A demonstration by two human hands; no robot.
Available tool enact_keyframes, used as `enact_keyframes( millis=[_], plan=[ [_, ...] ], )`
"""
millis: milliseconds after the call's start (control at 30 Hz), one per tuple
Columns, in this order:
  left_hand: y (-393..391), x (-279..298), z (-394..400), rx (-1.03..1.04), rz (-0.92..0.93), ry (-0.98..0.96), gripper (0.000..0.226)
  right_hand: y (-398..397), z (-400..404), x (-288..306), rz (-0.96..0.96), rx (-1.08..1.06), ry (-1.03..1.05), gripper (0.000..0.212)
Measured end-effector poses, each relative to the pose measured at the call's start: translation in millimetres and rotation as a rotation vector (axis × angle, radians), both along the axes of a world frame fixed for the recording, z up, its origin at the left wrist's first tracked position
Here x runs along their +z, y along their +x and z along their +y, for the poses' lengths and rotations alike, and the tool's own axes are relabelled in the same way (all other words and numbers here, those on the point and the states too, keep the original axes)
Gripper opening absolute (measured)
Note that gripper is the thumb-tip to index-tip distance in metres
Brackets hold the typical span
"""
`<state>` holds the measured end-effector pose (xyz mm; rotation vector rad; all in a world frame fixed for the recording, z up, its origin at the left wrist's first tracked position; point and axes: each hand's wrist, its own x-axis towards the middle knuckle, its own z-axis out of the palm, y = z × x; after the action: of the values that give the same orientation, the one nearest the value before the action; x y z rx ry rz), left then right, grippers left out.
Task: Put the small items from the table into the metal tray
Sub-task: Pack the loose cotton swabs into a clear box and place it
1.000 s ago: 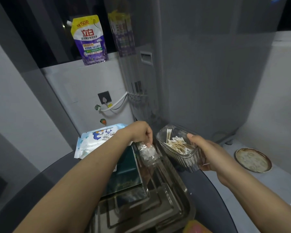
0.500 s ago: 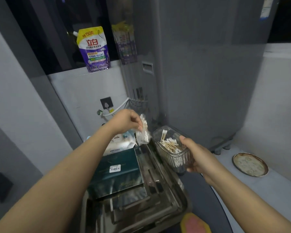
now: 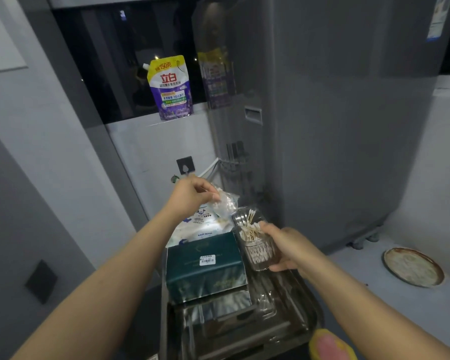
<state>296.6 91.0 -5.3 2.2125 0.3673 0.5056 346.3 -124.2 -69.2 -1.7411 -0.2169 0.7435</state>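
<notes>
My left hand (image 3: 192,194) pinches a small clear plastic bag (image 3: 225,205) with white bits in it and holds it in the air above the far end of the metal tray (image 3: 307,310). A clear ribbed container of cotton swabs (image 3: 257,241) is gripped by my right hand (image 3: 287,246), just over the tray's far right corner, with the bag close to its upper left. In the tray lies a dark green tissue pack (image 3: 205,266). A white wet-wipes pack (image 3: 200,227) lies beyond it, partly hidden by my left hand.
A grey refrigerator (image 3: 335,126) stands right behind the tray. A purple detergent pouch (image 3: 170,88) leans on the window ledge. A round plate (image 3: 413,266) lies on the floor at the right. A yellow and pink object (image 3: 327,345) sits at the tray's near right corner.
My left hand has lifted the small bag from low over the tray up and away from me. The swab container has tipped more upright in my right hand. The camera has tilted up.
</notes>
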Motion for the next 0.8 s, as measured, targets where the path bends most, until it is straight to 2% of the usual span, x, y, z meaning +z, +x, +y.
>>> enact_keyframes(
  millis=[100, 233, 667, 800],
  plan=[
    [-6, -12, 0, 0.042, -0.07, -0.134, 0.014, 3, 9, -2, -0.056, -0.004, -0.053, 0.04],
    [-14, -32, 1, 0.078, -0.066, -0.283, 0.016, 9, 21, -6, -0.087, -0.02, -0.121, 0.057],
    [-26, -42, 13, 0.087, -0.008, -0.434, 0.009, 22, 51, -1, -0.211, -0.068, -0.149, 0.016],
    [-26, -43, 18, 0.07, 0.027, -0.444, 0.007, 30, 58, -2, -0.207, -0.083, -0.123, 0.017]
  ],
)
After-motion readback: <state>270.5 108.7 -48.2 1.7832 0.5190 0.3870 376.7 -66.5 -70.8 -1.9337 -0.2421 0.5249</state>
